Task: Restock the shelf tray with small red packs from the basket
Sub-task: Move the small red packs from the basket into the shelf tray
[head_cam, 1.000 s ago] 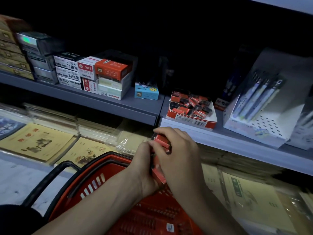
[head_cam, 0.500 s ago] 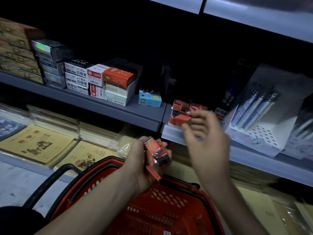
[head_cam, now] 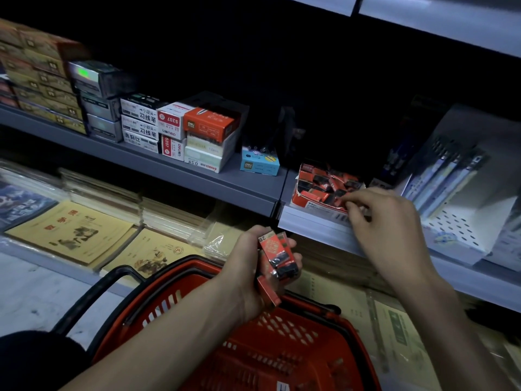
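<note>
A red cardboard shelf tray (head_cam: 304,199) stands on the grey middle shelf, filled with several small red and black packs (head_cam: 324,180). My right hand (head_cam: 386,218) is at the tray's front right corner, its curled fingertips pinching a small red pack (head_cam: 341,197) over the tray's edge. My left hand (head_cam: 244,268) hovers above the red basket (head_cam: 282,351) and grips a small stack of red packs (head_cam: 277,253). The basket's inside is mostly hidden by my arms.
Stacked stationery boxes (head_cam: 197,131) and a small blue box (head_cam: 260,164) stand left of the tray. A white perforated pen display (head_cam: 462,198) stands close on its right. Yellow exercise books (head_cam: 70,232) lie on the lower shelf behind the basket's black handle (head_cam: 93,294).
My right hand took a pack from the stack in my left hand and carried it up and right to the tray's front edge. My left hand stayed above the basket.
</note>
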`<state>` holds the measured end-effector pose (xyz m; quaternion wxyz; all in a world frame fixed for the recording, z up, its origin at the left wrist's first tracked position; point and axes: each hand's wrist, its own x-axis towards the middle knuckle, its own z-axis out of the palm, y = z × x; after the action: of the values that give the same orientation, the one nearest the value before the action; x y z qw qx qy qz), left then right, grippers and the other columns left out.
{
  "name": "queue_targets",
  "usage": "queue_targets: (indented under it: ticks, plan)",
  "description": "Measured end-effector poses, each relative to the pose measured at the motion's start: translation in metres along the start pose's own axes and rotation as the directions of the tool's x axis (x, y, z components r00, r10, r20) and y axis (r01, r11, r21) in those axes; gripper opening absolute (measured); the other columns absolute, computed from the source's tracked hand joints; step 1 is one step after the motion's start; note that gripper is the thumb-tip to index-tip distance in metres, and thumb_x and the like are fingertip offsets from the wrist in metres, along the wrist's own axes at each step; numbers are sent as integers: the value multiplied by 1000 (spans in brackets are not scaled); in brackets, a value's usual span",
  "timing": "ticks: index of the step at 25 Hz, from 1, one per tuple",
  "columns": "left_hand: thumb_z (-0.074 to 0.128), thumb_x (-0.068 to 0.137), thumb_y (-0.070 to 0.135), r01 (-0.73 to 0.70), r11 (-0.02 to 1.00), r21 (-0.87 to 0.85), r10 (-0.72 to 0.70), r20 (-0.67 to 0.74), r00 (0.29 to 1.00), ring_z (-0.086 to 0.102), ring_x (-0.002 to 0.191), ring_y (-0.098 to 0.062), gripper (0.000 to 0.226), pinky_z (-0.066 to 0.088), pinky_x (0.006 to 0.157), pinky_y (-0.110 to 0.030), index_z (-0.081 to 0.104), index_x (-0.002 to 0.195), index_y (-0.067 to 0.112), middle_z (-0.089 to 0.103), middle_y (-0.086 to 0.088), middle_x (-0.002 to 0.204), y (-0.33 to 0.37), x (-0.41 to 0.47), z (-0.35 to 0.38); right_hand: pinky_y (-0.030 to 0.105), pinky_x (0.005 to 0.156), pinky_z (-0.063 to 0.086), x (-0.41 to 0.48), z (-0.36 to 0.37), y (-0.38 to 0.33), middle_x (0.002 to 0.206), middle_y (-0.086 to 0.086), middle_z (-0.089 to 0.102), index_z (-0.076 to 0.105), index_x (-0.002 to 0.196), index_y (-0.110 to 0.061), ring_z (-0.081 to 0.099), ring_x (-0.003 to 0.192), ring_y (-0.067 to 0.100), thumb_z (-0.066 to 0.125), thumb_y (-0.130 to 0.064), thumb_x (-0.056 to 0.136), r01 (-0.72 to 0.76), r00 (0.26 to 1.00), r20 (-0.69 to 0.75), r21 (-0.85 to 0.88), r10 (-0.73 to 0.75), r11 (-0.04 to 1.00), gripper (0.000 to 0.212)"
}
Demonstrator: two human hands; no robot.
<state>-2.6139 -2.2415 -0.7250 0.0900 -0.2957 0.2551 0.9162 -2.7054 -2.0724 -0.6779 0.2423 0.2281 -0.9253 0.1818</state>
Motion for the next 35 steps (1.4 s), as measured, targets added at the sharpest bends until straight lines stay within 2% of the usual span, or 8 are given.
queue_targets:
  ticks: [2, 5, 9, 17, 23, 30, 33, 35]
  plan:
    - [53, 101, 32, -5, 1000, 20, 5, 12, 1000, 62, 69, -26, 43, 59, 48, -27, 64, 121, -4, 65, -19, 86, -1, 1, -1, 21, 81, 49, -14, -9, -14, 101, -10, 71, 78, 107, -20, 62, 91, 6, 63, -14, 98, -55, 995, -79, 140, 66, 989, 19]
    - [50, 102, 33, -7, 999, 53, 5, 45, 999, 63, 61, -23, 37, 51, 40, -20, 66, 105, 0, 65, -14, 79, -4, -1, -1, 16, 69, 49, -43, -11, -53, 88, -20, 69, 77, 99, -35, 62, 81, -2, 68, -33, 92, -212, 976, 134, 432, 170, 876, 12]
    - [44, 101, 30, -20, 989, 145, 6, 98, 995, 66, 48, -18, 40, 51, 45, -18, 67, 78, 8, 68, -8, 66, -13, 3, -5, 19, 68, 42, -58, 10, -75, 86, -14, 58, 76, 106, -39, 55, 74, 1, 73, -43, 87, -231, 930, 353, 350, 100, 908, 20]
    - [51, 100, 36, -38, 991, 125, 31, 55, 998, 65, 68, -24, 46, 55, 57, -28, 71, 113, -3, 70, -18, 98, -15, 9, -5, 31, 64, 60, -40, -13, -62, 78, 0, 74, 77, 93, -23, 68, 60, 10, 79, -13, 86, -475, 879, 392, 687, 271, 550, 12]
    - [52, 102, 37, -20, 989, 145, 14, 43, 999, 62, 59, -25, 44, 52, 41, -23, 69, 94, -3, 66, -22, 82, -6, 6, -8, 28, 67, 53, 28, -5, -16, 76, -6, 74, 69, 97, -27, 68, 72, 2, 76, -25, 90, -356, 922, 64, 523, 381, 774, 10]
    - [52, 103, 37, -39, 987, 157, 30, 55, 998, 62, 58, -25, 45, 52, 42, -25, 69, 95, -4, 66, -22, 78, 3, 9, -4, 29, 71, 53, 42, 32, -5, 81, -10, 70, 77, 98, -29, 66, 77, 8, 75, -34, 90, -295, 953, 14, 279, 304, 914, 9]
    - [51, 103, 37, -53, 986, 155, 45, 54, 997, 62, 62, -25, 44, 56, 46, -25, 69, 97, -3, 66, -21, 81, 6, 7, 1, 17, 66, 44, 25, 14, -21, 87, -9, 64, 75, 95, -32, 60, 76, 4, 69, -31, 94, -193, 970, -84, 294, 227, 936, 6]
    - [49, 104, 37, -60, 988, 145, 53, 56, 997, 60, 62, -24, 43, 55, 45, -23, 66, 100, -2, 64, -20, 82, 5, 4, 5, 13, 58, 40, 1, -2, -39, 77, -9, 64, 75, 90, -33, 57, 67, 1, 69, -31, 94, -208, 977, 51, 405, 205, 891, 8]
